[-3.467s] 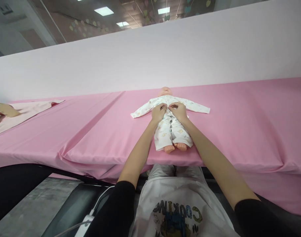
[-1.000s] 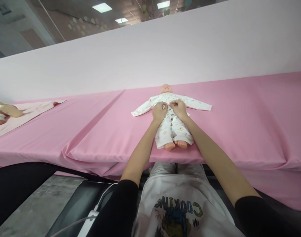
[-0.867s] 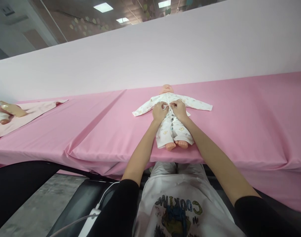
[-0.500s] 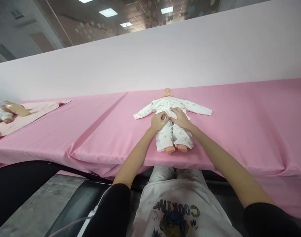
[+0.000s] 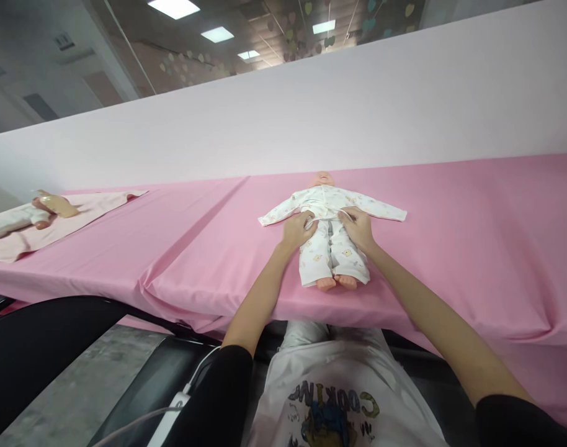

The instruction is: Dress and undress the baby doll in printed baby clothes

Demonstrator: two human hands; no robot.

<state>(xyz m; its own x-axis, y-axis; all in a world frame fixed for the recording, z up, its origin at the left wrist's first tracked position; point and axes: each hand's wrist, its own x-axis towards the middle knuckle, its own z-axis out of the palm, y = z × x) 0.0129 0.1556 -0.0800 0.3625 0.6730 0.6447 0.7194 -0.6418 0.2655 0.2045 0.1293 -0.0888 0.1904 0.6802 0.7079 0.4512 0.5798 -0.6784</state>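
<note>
A baby doll [image 5: 324, 179] lies on its back with its bare feet toward me. It wears a white printed top [image 5: 327, 197], sleeves spread to both sides, and matching trousers [image 5: 314, 259]. My left hand [image 5: 298, 230] is at the doll's waist on the left, fingers curled and pinching the top's lower edge. Opposite it, my right hand [image 5: 358, 226] pinches the same lower edge between thumb and fingers. A thin white strip of cloth shows at each hand's fingertips; whether it is a hem or a tie, I cannot tell.
A pink cloth [image 5: 209, 248] covers the table. At far left, a second dressed doll [image 5: 13, 223] and a tan, bottle-like thing [image 5: 58, 205] lie on a pale mat [image 5: 95, 208]. A white partition [image 5: 283, 124] rises behind. A cable with a white block [image 5: 176, 403] hangs near my left arm.
My hands were close together at the middle of the top, the right one then flattening on its front. Now they are apart, lower down, at either side of the waist. The view has shifted slightly left.
</note>
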